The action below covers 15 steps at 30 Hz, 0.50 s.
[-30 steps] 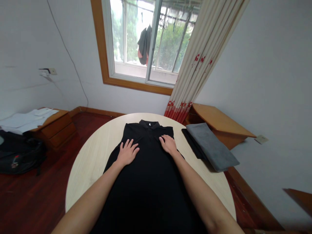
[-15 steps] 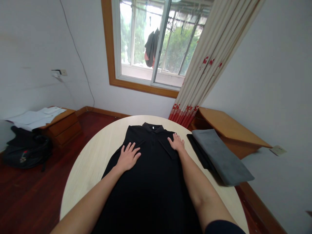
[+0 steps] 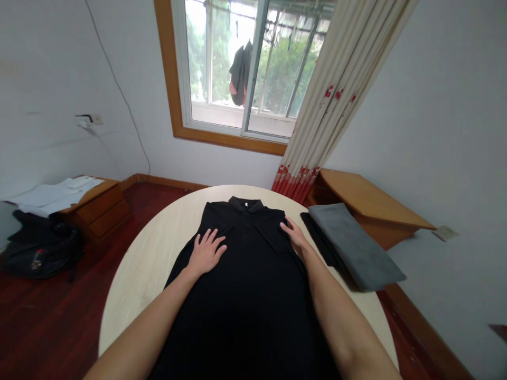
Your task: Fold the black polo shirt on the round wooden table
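Observation:
A black polo shirt [image 3: 241, 285] lies spread on a round pale wooden table [image 3: 138, 274]. Its collar [image 3: 245, 205] points to the far side, and both short sleeves are folded inward over the front. Flat on the shirt's left part, near the folded sleeve, rests my left hand [image 3: 206, 250], fingers spread. My right hand [image 3: 295, 235] is at the shirt's right edge by the other sleeve, turned partly on its side. Its thumb and forefinger are stretched out and apart; the remaining fingers are mostly hidden.
A folded grey cloth [image 3: 356, 245] lies over black fabric [image 3: 319, 237] on the table's right side. Beyond it stands a wooden cabinet [image 3: 368, 198]. Floor-length curtains [image 3: 332, 100] hang beside the window. At left are a drawer unit [image 3: 101, 206] with papers and a black bag [image 3: 43, 248].
My right hand has moved from lying flat on the shirt to its right edge and turned onto its side. The left hand stays in place. The view has shifted slightly.

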Available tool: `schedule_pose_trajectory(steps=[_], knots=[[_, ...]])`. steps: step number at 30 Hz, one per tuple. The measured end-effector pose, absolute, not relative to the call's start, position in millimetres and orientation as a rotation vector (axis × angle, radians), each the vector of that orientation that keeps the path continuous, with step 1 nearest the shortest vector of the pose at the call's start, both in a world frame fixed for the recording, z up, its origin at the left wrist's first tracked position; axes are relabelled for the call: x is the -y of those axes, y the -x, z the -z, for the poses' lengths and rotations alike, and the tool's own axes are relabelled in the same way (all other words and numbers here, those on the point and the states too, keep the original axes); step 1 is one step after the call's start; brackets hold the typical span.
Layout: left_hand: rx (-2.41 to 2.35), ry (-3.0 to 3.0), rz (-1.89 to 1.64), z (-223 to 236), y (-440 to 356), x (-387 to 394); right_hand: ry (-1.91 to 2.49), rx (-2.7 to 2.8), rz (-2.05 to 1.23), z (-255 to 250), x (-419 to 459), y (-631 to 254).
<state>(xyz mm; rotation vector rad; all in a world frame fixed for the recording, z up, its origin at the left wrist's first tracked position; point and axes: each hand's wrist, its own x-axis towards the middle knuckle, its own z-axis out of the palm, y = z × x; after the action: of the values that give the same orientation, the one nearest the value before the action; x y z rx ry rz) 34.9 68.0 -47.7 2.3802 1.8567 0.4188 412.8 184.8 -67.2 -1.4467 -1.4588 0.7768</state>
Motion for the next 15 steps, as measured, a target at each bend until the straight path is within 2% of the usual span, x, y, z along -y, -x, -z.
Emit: schedule_pose_trajectory(steps=[5,8,11,15], knots=[[-1.891,-2.379,-0.369,44,-38,-67,1.640,1.656,-0.712,51,-134,-404],[-1.918,-2.394,-0.344,42,-42,-64,1.890,1.852,-0.435,39,-100,-381],[-1.938,-2.405,-0.326,40,-44,-62,1.947,2.061,-0.171,31,-71,-345],[-1.934,-2.413,-0.306,40,-44,-62,2.038,2.172,-0.179,30,-55,-312]])
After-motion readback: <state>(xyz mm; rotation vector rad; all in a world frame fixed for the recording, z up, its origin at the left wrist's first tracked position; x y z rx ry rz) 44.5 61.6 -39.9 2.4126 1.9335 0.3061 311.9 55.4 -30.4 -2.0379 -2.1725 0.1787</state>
